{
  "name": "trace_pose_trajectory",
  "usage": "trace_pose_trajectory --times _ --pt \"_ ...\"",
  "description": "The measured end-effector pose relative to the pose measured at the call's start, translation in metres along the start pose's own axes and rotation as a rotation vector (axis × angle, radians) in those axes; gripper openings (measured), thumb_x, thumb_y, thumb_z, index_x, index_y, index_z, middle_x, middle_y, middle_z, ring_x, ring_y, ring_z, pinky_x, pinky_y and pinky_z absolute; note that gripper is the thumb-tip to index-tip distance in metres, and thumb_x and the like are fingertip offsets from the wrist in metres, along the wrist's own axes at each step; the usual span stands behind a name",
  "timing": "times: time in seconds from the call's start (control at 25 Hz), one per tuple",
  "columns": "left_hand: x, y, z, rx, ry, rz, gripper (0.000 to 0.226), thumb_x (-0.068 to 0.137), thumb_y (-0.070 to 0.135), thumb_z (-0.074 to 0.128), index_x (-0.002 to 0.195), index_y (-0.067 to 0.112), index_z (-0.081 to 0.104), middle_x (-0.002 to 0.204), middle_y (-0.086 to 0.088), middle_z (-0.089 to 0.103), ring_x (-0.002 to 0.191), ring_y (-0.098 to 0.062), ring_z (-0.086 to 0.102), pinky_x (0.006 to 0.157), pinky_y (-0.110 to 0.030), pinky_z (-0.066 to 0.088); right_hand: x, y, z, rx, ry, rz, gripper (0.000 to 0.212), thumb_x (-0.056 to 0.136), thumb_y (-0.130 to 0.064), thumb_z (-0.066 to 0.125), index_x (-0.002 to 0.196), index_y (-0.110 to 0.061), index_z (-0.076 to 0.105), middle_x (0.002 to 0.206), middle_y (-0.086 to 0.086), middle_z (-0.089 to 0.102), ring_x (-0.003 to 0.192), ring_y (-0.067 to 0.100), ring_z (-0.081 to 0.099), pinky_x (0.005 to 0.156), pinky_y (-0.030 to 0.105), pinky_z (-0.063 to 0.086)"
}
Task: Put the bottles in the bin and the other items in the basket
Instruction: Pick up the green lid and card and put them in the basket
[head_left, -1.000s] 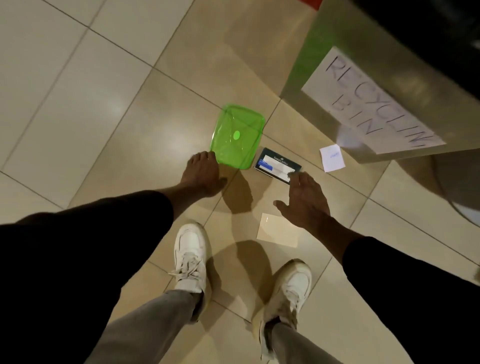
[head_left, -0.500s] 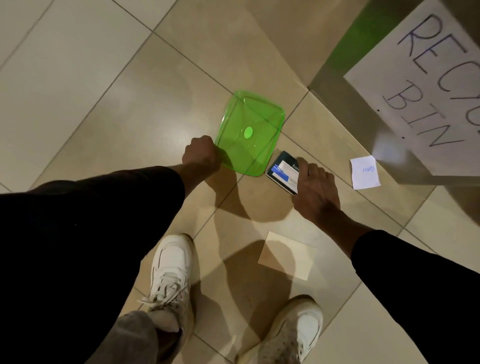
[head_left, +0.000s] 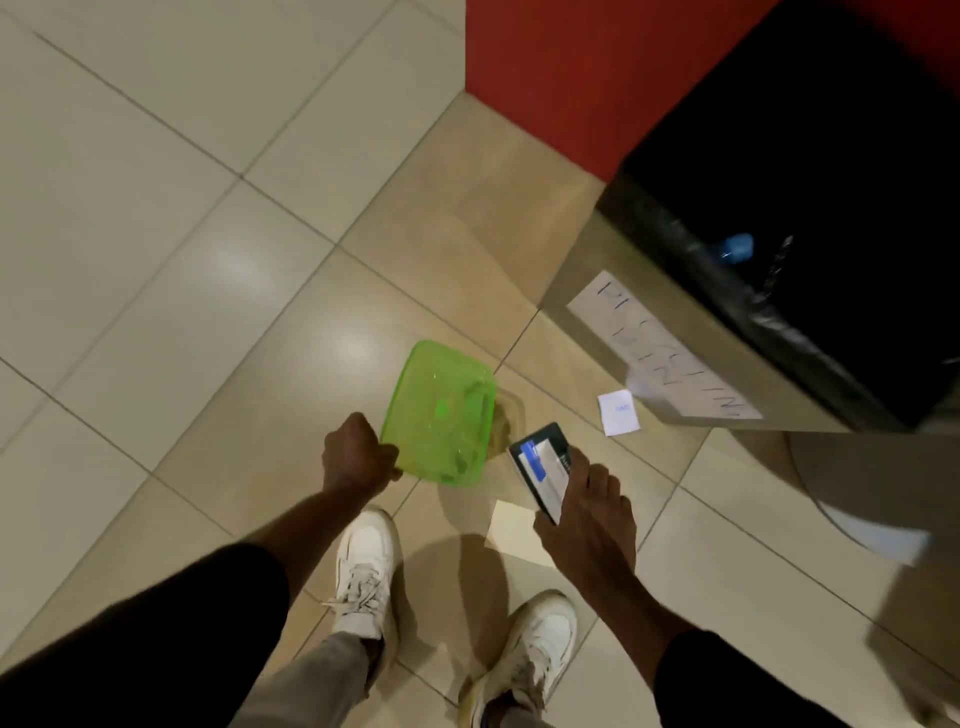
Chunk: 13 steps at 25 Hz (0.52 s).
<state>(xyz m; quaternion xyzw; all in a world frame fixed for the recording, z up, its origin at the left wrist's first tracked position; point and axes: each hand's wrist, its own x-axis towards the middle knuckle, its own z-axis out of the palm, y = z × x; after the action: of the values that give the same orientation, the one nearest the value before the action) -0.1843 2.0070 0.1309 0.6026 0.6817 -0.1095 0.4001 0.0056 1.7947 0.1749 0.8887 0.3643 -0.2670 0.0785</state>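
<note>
Right now my left hand (head_left: 358, 457) is closed on the near edge of the green plastic container (head_left: 441, 413), holding it tilted above the floor tiles (head_left: 182, 270). My right hand (head_left: 587, 512) pinches a dark flat box (head_left: 543, 462) with a white and blue label, lifted off the floor. Just below it a cream card (head_left: 511, 525) lies flat, and a small white slip (head_left: 618, 413) lies beside the bin (head_left: 753, 364), whose black liner (head_left: 831, 218) shows a blue bottle cap (head_left: 737, 248) inside. My white shoes (head_left: 366, 566) stand near.
</note>
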Motion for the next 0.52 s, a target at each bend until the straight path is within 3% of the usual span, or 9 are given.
trace_pose_trajectory --times 0.08,0.2,0.52 --pt "-0.049 0.011 -0.023 -0.078 -0.027 0.005 0.02 0.078 -0.002 0.071 0.087 0.007 0.055 0.062 -0.006 0.074 0.066 -0.024 0.078 0.074 -0.047 0.062 -0.037 0.007 -0.027 0.001 0.034 -0.013 0.091 0.064 -0.041 0.08 0.143 -0.009 0.048 0.105 0.01 0.058 0.091 0.029 0.059 0.071 0.04 0.056" --pt "-0.129 0.034 -0.071 -0.142 -0.046 0.082 0.023 0.079 -0.006 0.074 0.083 0.004 0.054 0.065 -0.01 0.073 0.051 -0.017 0.075 0.058 -0.04 0.057 -0.097 0.021 -0.096 0.031 0.042 -0.009 0.091 0.06 -0.041 0.081 0.139 -0.008 0.052 0.101 0.01 0.059 0.086 0.028 0.06 0.067 0.038 0.056" --pt "-0.31 0.087 -0.196 -0.161 -0.095 0.177 0.02 0.081 -0.007 0.072 0.085 -0.003 0.053 0.071 -0.019 0.072 0.049 -0.02 0.074 0.047 -0.028 0.049 -0.259 0.036 -0.265 0.084 0.133 0.074 0.08 0.074 -0.054 0.069 0.141 -0.016 0.045 0.111 0.005 0.061 0.095 0.023 0.061 0.074 0.032 0.054"
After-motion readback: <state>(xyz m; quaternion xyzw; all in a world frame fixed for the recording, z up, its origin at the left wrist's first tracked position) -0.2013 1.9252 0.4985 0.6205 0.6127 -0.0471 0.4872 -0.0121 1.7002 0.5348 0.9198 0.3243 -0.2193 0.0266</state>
